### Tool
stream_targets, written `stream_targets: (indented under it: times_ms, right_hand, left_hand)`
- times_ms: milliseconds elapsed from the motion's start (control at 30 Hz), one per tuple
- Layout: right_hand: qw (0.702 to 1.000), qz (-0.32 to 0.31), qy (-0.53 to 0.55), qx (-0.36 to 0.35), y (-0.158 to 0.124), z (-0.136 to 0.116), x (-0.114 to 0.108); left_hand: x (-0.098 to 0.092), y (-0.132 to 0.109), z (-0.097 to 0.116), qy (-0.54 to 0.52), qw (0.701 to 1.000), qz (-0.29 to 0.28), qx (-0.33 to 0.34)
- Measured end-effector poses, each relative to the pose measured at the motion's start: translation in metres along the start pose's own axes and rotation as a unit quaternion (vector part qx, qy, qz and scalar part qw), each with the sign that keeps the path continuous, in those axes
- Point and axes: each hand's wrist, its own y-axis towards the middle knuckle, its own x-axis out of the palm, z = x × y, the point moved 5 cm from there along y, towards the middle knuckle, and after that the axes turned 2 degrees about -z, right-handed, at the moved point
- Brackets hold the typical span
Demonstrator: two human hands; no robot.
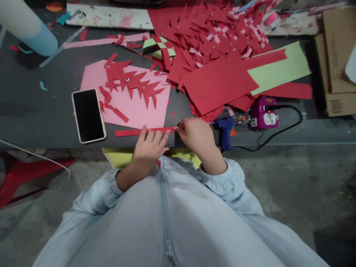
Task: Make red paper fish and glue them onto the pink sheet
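Left hand [150,144] flat on red paper strip [130,132] beside phone [89,115]; right hand [194,135] pinches its end; tug could tear

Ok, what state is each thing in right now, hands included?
Thin red paper strip: flat on the dark table.
Left hand: open, pressing the strip down.
Right hand: pinching the strip's right end.
White-cased smartphone: face up, screen dark.
Blue glue gun: lying unheld.
Purple device: black cord attached.

Free table left of phone [89,115]; glue gun [224,130] & paper pile [211,48] block rt.
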Motion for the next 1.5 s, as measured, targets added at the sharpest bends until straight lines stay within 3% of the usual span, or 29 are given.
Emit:
stream_targets:
  times_ms: [300,500,667,1033,1267,1500]
  right_hand:
    - [0.998,-0.021,0.056,0.027,0.002,0.009,-0.003]
    - [0.991,0.034,0.115,0.061,-0.007,0.035,-0.012]
    - [0.989,0.043,0.128,0.062,-0.013,0.041,-0.013]
    - [0.997,0.005,0.078,-0.012,-0.019,0.009,-0.014]
    - [0.998,-0.040,0.010,-0.054,-0.022,-0.014,-0.005]
    - [0.998,-0.029,-0.016,-0.060,-0.023,-0.020,-0.004]
  left_hand:
    - [-0.005,0.011,0.010,0.026,0.997,-0.070,-0.015]
    - [-0.007,0.018,0.017,0.040,0.995,-0.080,-0.035]
    - [-0.008,0.021,0.023,0.050,0.993,-0.088,-0.052]
    - [-0.006,0.008,0.014,0.058,0.997,-0.035,-0.042]
    - [-0.009,-0.010,-0.001,0.006,1.000,0.009,-0.025]
    - [-0.010,-0.032,-0.026,0.019,0.995,0.064,-0.077]
